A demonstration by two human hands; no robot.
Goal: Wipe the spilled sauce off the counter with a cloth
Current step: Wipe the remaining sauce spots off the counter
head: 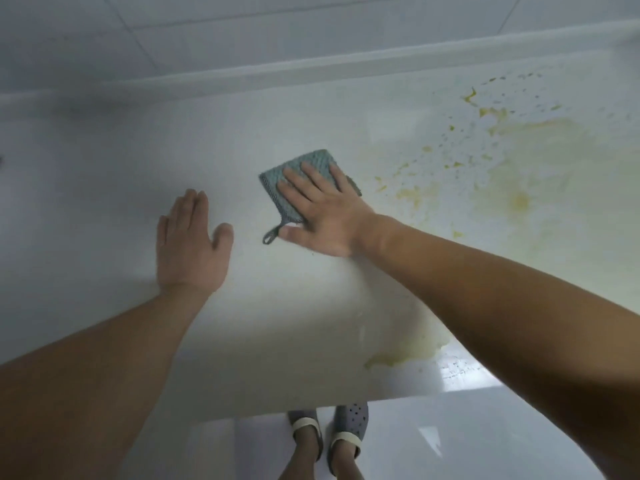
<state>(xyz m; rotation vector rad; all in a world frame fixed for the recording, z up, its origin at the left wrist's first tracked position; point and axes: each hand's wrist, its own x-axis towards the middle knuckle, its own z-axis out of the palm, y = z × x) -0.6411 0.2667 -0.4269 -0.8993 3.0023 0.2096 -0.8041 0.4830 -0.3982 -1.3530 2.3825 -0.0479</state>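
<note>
Cloth [306, 180] unmarked, pressed flat under right hand [320, 218]; left hand [192, 244] flat, empty on bench [104, 188]; yellow sauce [512, 188] right

Dim, soft overall; wide-angle bend at edges; glare on floor [460, 403] lower right; faint shadow under forearms; slight blur, perhaps motion.

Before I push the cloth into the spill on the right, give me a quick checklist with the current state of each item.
1. Right hand flat on the cloth: ok.
2. Cloth lying flat on the counter: ok.
3. Left hand resting open on the counter, clear of the wiping path: ok.
4. Sauce cleared: not ok, yellow smears and specks remain to the right.
5. Patch near the front edge cleared: not ok.
6. Cloth underside clean: cannot tell.
</note>
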